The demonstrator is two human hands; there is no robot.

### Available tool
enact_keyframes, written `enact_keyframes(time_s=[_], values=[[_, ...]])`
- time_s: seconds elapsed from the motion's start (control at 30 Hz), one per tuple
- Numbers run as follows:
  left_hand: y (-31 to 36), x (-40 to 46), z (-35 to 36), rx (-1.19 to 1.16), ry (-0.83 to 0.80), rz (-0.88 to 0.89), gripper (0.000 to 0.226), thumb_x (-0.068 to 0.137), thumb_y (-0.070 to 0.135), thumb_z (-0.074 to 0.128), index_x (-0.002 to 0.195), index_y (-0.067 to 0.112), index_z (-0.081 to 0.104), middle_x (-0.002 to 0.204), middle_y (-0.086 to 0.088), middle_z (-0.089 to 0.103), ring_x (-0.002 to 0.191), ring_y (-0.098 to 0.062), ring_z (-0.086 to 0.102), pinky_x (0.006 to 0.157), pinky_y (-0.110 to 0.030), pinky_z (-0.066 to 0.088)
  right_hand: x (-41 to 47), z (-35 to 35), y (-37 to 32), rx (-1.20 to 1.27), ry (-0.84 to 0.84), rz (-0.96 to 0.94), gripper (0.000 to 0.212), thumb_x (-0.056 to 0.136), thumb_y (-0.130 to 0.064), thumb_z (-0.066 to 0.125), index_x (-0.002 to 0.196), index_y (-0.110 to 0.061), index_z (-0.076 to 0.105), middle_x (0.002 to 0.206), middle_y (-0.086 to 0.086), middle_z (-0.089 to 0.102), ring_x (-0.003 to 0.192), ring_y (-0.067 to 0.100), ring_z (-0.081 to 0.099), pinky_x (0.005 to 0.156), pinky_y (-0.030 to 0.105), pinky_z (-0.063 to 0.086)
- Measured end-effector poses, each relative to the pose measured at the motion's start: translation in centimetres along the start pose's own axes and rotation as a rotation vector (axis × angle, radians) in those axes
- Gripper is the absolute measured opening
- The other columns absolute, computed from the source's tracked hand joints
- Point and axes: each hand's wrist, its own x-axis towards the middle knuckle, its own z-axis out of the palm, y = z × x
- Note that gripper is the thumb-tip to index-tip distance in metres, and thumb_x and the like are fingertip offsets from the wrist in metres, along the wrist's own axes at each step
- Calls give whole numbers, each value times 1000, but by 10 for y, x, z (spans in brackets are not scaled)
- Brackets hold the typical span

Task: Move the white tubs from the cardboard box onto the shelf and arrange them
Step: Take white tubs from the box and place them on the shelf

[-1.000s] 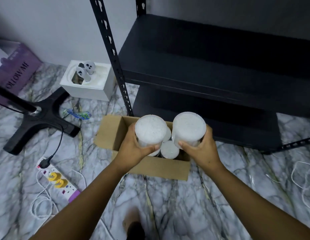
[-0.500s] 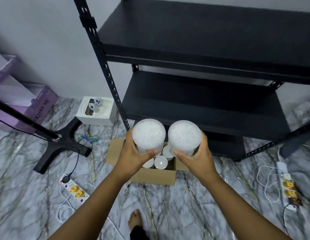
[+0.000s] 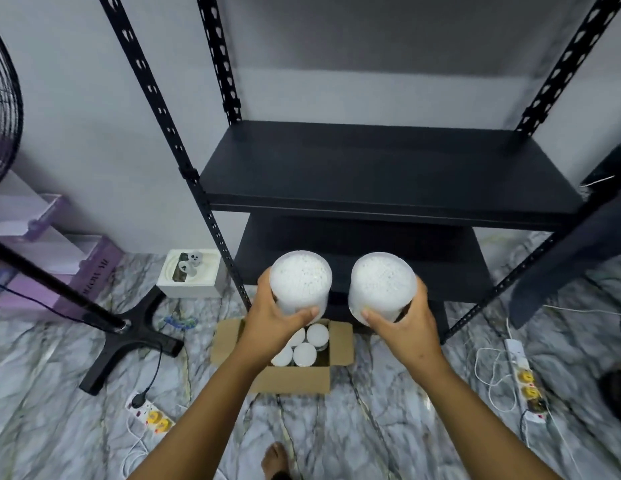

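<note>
- Marbled grey floor (image 3: 77, 427) runs under everything, with a pale wall behind and a black metal shelf (image 3: 388, 168) standing against it; its upper board and the one below both look bare.
- Just in front of the shelf's lower board sits the cardboard box (image 3: 288, 377), flaps open, with several white tubs (image 3: 317, 334) left inside, standing upright and packed close so only their round tops show.
- Over the box, the left hand (image 3: 278, 323) is wrapped round the side of one white tub (image 3: 299, 285), thumb across the near wall and fingers behind it, closed firmly on it.
- Beside it, the right hand (image 3: 402, 327) grips a second tub (image 3: 383, 287) the same way, thumb in front, fingers curled round the far side.
- Both tubs are clear of the box and apart from each other, held in front of the shelf's front edge, lower than the upper board.
- Each tub's long axis is roughly vertical, top face up and tipped slightly towards the person, so the grainy white tops are plain to see.
- Taking one in each hand by the wall looks a sensible choice: it keeps them level and leaves the bases free to set straight down on a board.
- Left of the shelf stand a fan base (image 3: 129, 334), a small white box (image 3: 189, 275) and a power strip (image 3: 149, 412) on the floor.
</note>
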Motion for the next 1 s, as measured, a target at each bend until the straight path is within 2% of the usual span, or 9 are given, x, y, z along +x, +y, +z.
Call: enact_keyframes(time_s=[0.07, 0.2, 0.3, 0.43, 0.53, 0.63, 0.7, 1.0], values=[[11, 3, 6, -13, -8, -11, 82, 73, 20, 81, 131, 41, 26, 124, 16, 42, 109, -2, 49, 71, -1, 45, 3, -12, -8, -1, 29, 14, 91, 69, -22, 83, 139, -34, 26, 128, -12, 41, 119, 11, 43, 89, 26, 43], [31, 21, 17, -62, -59, -29, 85, 73, 25, 81, 132, 45, 23, 129, 13, 42, 117, -7, 47, 78, -13, 48, 18, -27, -22, 19, 67, 29, 92, 68, -24, 84, 139, -35, 26, 130, -11, 42, 120, 13, 45, 91, 29, 46], [43, 46, 28, -85, -84, -23, 83, 73, 25, 81, 129, 47, 24, 126, 18, 43, 115, -5, 49, 83, -18, 49, 38, -33, -28, 19, 94, 41, 92, 69, -24, 83, 141, -33, 26, 129, -9, 42, 120, 13, 45, 90, 27, 44], [58, 90, 43, -73, -136, 23, 80, 73, 23, 81, 125, 48, 26, 121, 25, 45, 113, 1, 49, 83, -17, 48, 73, -40, -35, 31, 139, 43, 93, 69, -26, 83, 141, -34, 25, 133, -7, 44, 121, 15, 47, 94, 32, 47], [68, 122, 52, -82, -170, 49, 83, 71, 25, 82, 130, 45, 28, 126, 25, 45, 117, 0, 49, 90, -23, 48, 98, -47, -40, 14, 182, 52, 93, 69, -24, 83, 142, -33, 25, 130, -8, 44, 118, 13, 47, 88, 26, 44], [80, 151, 63, -70, -211, 84, 83, 72, 24, 82, 132, 43, 28, 126, 25, 44, 117, 2, 48, 88, -19, 46, 123, -57, -44, 15, 233, 47, 92, 70, -24, 83, 142, -31, 26, 128, -10, 44, 116, 12, 47, 86, 24, 42], [87, 166, 73, -56, -228, 99, 84, 72, 24, 82, 134, 40, 28, 127, 26, 42, 118, 2, 47, 87, -17, 46, 137, -65, -44, 33, 252, 51, 92, 69, -23, 83, 142, -30, 27, 127, -11, 44, 115, 10, 47, 87, 23, 41], [117, 229, 145, -33, -288, 119, 86, 72, 29, 81, 136, 40, 26, 131, 18, 43, 120, -4, 47, 96, -29, 48, 207, -124, -30, -14, 274, 25, 94, 69, -30, 83, 142, -31, 25, 133, -10, 44, 119, 10, 45, 93, 27, 43]])
